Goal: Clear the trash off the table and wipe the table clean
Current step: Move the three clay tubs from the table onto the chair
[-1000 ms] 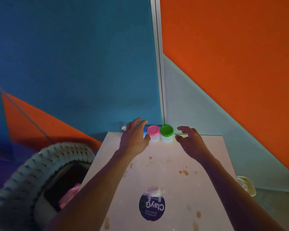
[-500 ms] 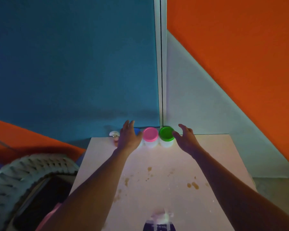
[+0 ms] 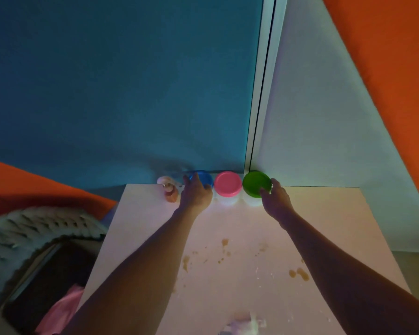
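Note:
A white table [image 3: 324,226] carries brown stains [image 3: 299,273] across its middle. Three small tubs stand in a row at its far edge, against the wall: a blue-lidded tub [image 3: 206,178], a pink-lidded tub [image 3: 228,183] and a green-lidded tub [image 3: 254,182]. My left hand [image 3: 195,197] wraps around the blue-lidded tub from the left, fingers over its lid. My right hand [image 3: 276,201] grips the green-lidded tub, thumb on the lid's front and fingers at its right side. The pink-lidded tub stands untouched between them.
A small pump bottle [image 3: 169,192] stands just left of my left hand. A pale woven basket [image 3: 34,226] with a dark inside and something pink [image 3: 63,310] sits beside the table's left edge. A white crumpled scrap [image 3: 247,325] lies at the near edge. Walls close off the far side.
Both hands reached forward to the tubs and closed in, the left onto the blue-lidded one, the right onto the green-lidded one. The view tilted up, so the near table slid out of sight.

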A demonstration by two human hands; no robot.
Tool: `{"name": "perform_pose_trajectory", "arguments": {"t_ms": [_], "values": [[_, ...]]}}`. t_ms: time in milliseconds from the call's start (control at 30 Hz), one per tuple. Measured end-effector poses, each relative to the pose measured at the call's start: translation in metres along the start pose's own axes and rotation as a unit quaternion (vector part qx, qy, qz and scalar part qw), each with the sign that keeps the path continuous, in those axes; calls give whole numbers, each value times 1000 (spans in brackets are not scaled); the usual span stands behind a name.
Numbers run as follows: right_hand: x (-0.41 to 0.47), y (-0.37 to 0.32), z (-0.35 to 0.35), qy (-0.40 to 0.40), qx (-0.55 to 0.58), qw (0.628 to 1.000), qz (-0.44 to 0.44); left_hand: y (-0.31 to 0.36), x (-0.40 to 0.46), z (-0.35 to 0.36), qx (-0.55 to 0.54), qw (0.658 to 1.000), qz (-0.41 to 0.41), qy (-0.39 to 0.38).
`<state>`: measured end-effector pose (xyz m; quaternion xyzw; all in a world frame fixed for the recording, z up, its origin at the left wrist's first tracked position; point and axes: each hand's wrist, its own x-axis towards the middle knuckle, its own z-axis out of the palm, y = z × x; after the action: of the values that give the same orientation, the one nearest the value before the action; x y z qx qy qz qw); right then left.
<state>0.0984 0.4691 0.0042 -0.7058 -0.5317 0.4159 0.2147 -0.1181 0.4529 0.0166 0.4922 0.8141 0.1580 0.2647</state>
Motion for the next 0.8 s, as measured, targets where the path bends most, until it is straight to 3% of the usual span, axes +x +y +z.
{"name": "perform_pose_trajectory", "arguments": {"t_ms": [300, 533, 800], "values": [[-2, 7, -17, 29, 153, 985, 72, -1, -10, 0, -72, 997, -21, 19], [-60, 0, -67, 30, 280, 959, 32, 11, -82, -32, -125, 981, 72, 132], [-171, 8, -128, -25, 389, 921, -23, 14, -217, -60, -184, 946, 117, 239]]}}
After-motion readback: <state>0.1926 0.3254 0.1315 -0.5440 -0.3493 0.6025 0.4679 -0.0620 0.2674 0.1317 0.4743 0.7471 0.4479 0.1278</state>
